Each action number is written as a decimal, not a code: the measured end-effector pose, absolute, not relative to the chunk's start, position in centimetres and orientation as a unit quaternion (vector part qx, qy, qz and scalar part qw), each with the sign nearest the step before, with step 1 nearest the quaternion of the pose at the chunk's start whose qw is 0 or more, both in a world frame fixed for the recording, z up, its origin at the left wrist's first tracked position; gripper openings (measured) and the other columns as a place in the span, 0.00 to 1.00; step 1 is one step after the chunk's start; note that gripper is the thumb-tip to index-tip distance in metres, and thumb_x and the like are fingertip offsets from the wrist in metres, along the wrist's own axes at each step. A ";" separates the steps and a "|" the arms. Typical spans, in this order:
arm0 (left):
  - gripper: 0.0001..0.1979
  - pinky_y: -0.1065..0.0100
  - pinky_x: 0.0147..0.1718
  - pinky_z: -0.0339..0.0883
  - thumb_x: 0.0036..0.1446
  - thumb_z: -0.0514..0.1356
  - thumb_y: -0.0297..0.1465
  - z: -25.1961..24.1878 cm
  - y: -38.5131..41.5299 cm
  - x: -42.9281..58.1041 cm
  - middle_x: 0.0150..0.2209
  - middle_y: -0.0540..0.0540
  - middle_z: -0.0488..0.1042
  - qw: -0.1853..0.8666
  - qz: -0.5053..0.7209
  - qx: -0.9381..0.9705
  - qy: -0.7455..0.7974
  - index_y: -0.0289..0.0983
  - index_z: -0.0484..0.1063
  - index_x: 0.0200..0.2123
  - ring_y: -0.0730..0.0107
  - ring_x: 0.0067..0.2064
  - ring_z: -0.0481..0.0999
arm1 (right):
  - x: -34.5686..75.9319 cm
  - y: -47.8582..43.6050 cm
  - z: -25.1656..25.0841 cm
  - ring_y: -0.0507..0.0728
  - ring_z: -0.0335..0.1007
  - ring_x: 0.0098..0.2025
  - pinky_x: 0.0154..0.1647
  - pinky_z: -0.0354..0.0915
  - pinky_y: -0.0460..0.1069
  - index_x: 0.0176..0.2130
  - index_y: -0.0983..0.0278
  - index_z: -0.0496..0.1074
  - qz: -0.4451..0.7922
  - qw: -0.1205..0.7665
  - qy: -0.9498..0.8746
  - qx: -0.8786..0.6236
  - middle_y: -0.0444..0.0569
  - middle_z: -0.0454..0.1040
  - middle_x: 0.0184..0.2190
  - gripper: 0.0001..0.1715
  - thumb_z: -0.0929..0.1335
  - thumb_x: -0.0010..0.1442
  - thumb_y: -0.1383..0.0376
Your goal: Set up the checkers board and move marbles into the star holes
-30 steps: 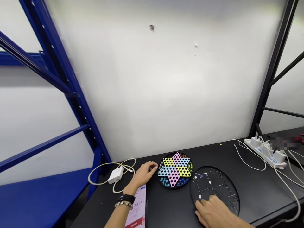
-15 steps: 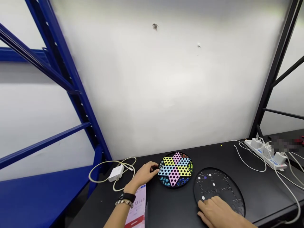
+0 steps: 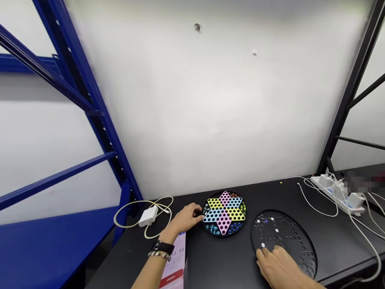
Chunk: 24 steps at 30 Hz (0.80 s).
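Resting the open right hand (image 3: 278, 267), fingers splayed, on a round black board (image 3: 288, 237) with mostly bare holes, only a few white marbles (image 3: 263, 245) and one purple marble (image 3: 266, 220) seated; curling the left hand (image 3: 188, 216) at the rim of a star board (image 3: 224, 222) ringed with packed marbles (image 3: 214, 229), any marble in those fingers hidden, beside a phone (image 3: 176, 261) on a black table (image 3: 331, 224).

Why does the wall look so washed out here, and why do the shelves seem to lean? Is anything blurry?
In the head view, the white wall is brightest through the middle and dims toward the top; the blue shelf upright slants steeply, probably from a wide lens; a pixelated patch beyond the power strip hides whatever lies there.
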<state>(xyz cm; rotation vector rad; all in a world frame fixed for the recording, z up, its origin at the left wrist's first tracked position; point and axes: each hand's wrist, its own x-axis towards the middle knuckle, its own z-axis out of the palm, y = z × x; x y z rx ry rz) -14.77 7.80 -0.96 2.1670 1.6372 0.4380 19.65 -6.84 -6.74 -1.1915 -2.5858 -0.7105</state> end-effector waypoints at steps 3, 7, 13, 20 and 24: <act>0.17 0.62 0.43 0.68 0.51 0.58 0.42 -0.7 7.6 -14.5 0.45 0.45 0.76 0.186 0.133 0.771 0.594 0.42 0.75 0.42 0.58 0.43 0.77 | 19.9 -7.3 -7.6 0.54 0.63 0.16 0.20 0.41 0.53 0.33 0.61 0.58 -0.237 0.136 -0.859 -0.432 0.45 0.70 0.20 0.10 0.56 0.67 0.68; 0.15 0.62 0.41 0.66 0.49 0.59 0.40 0.2 7.0 -13.9 0.42 0.46 0.76 0.163 0.109 0.771 0.606 0.43 0.75 0.40 0.57 0.44 0.76 | 21.0 -7.5 -7.6 0.53 0.65 0.18 0.21 0.44 0.50 0.33 0.61 0.61 -0.128 0.139 -0.864 -0.467 0.44 0.72 0.21 0.12 0.57 0.68 0.64; 0.12 0.62 0.40 0.66 0.47 0.61 0.39 2.0 5.5 -12.4 0.41 0.47 0.77 0.166 0.086 0.780 0.597 0.45 0.75 0.37 0.54 0.45 0.75 | 21.2 -2.6 -2.8 0.54 0.67 0.27 0.28 0.52 0.47 0.29 0.61 0.63 0.071 0.182 -0.795 -0.574 0.45 0.71 0.24 0.22 0.54 0.71 0.59; 0.15 0.61 0.43 0.66 0.51 0.60 0.41 2.1 4.8 -12.3 0.44 0.47 0.76 0.179 0.093 0.780 0.593 0.45 0.75 0.42 0.55 0.46 0.76 | 17.4 2.4 -1.3 0.55 0.64 0.30 0.30 0.52 0.47 0.28 0.62 0.63 0.128 0.181 -0.794 -0.566 0.46 0.68 0.24 0.18 0.58 0.68 0.60; 0.17 0.63 0.45 0.66 0.55 0.58 0.40 3.1 4.3 -10.9 0.49 0.47 0.74 0.131 0.168 0.775 0.596 0.44 0.72 0.47 0.58 0.47 0.75 | 18.7 3.0 -1.4 0.50 0.53 0.23 0.25 0.48 0.46 0.23 0.62 0.56 0.308 0.294 -0.730 -0.535 0.40 0.57 0.19 0.23 0.60 0.66 0.54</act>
